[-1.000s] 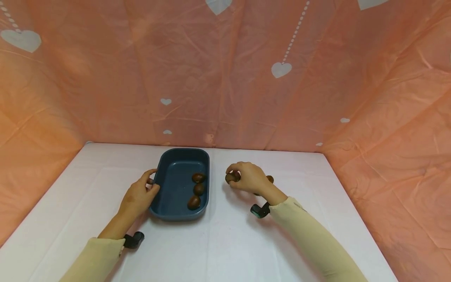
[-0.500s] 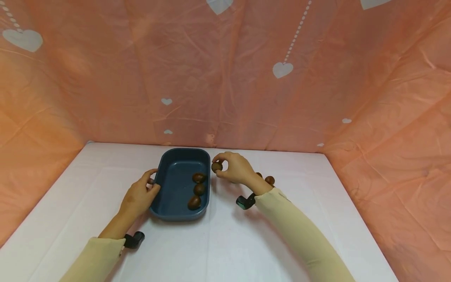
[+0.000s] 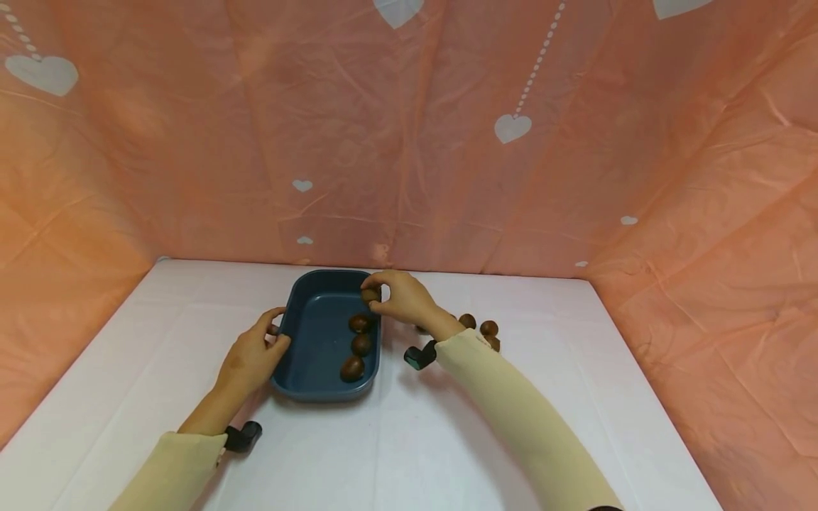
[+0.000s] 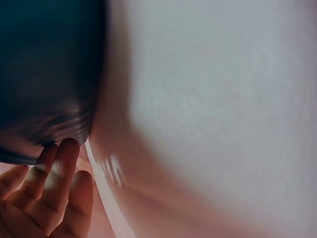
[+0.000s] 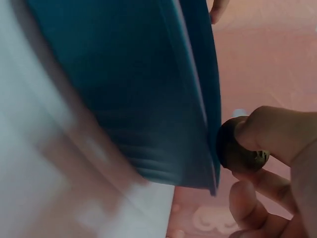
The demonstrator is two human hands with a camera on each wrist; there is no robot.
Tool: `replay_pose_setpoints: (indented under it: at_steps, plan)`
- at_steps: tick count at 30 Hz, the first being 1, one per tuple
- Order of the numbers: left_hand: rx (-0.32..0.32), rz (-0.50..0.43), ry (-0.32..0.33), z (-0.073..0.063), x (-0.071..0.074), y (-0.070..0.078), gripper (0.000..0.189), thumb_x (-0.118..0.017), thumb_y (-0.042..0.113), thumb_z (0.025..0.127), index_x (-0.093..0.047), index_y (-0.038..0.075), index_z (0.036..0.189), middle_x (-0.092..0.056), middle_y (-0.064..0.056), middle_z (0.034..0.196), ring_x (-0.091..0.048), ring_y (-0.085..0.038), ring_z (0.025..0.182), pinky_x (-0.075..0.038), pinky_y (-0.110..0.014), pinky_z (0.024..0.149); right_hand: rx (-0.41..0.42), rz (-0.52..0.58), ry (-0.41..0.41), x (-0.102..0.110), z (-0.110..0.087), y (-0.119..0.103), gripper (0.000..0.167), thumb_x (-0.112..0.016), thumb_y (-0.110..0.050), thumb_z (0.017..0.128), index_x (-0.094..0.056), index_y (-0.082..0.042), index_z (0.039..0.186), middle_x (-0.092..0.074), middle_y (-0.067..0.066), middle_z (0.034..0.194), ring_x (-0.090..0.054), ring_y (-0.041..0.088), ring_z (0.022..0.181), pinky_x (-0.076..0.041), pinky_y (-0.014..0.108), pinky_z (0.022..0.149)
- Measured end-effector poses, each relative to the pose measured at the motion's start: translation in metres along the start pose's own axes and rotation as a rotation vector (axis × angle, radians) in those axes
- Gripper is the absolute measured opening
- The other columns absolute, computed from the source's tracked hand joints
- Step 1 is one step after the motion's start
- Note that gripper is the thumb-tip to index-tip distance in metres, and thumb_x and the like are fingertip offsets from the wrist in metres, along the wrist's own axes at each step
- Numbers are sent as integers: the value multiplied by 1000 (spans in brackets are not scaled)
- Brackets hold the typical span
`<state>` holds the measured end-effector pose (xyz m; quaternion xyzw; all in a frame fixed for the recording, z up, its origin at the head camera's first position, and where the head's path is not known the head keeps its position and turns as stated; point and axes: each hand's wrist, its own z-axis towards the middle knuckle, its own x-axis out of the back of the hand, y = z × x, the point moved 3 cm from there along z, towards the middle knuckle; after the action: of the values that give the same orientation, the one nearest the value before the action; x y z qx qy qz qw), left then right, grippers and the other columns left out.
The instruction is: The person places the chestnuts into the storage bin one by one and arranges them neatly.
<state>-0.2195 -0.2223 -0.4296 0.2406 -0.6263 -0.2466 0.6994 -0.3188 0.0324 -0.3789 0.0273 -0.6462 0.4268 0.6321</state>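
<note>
My right hand (image 3: 404,298) pinches a chestnut (image 5: 242,145) between thumb and fingers, above the far right rim of the blue rectangular dish (image 3: 316,355). Inside the dish, along its right side, lie three brown chestnuts (image 3: 361,345) in a row. My left hand (image 3: 251,353) rests against the dish's left side. In the left wrist view, the left fingers (image 4: 62,171) are fairly straight and touch the outer wall; the thumb is out of that view.
Several more chestnuts (image 3: 488,328) lie on the white tabletop (image 3: 447,454) right of the dish, partly hidden by the right forearm. An orange curtain (image 3: 409,142) with pale hearts stands behind the table and at both sides.
My right hand has carried the chestnut leftward from the loose chestnuts to above the dish's far right rim. The left hand and the dish have stayed put.
</note>
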Motion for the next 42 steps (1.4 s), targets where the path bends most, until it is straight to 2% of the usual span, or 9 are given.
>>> replay_pose_setpoints:
  at_steps: [8, 19, 31, 42]
  plan:
    - [1, -1, 5, 0, -1, 0, 52, -49, 21, 92, -40, 10, 143, -61, -17, 113, -63, -26, 90, -47, -37, 72, -19, -101, -100, -15, 16, 3, 36, -71, -18, 83, -67, -19, 119, -66, -1, 114, -61, 17, 102, -48, 34, 89]
    - [4, -6, 9, -1, 1, 1, 52, -49, 20, 92, -40, 9, 142, -61, -18, 113, -63, -28, 91, -49, -42, 74, -83, -199, -208, -25, 29, 5, 37, -70, -19, 84, -66, -21, 121, -68, 0, 114, -62, 18, 102, -48, 35, 89]
    - [-1, -15, 19, -2, 0, 1, 51, -50, 20, 93, -42, 10, 142, -62, -17, 111, -63, -27, 90, -48, -39, 74, -159, -282, -276, -32, 34, 3, 38, -67, -18, 85, -65, -23, 123, -66, -1, 120, -60, 16, 105, -48, 34, 90]
    - [-10, -15, 31, -2, 1, 0, 51, -50, 21, 92, -42, 10, 141, -62, -16, 110, -63, -26, 89, -47, -37, 73, -181, -359, -304, -34, 37, -2, 39, -62, -15, 85, -65, -25, 123, -65, -1, 124, -61, 15, 106, -50, 33, 85]
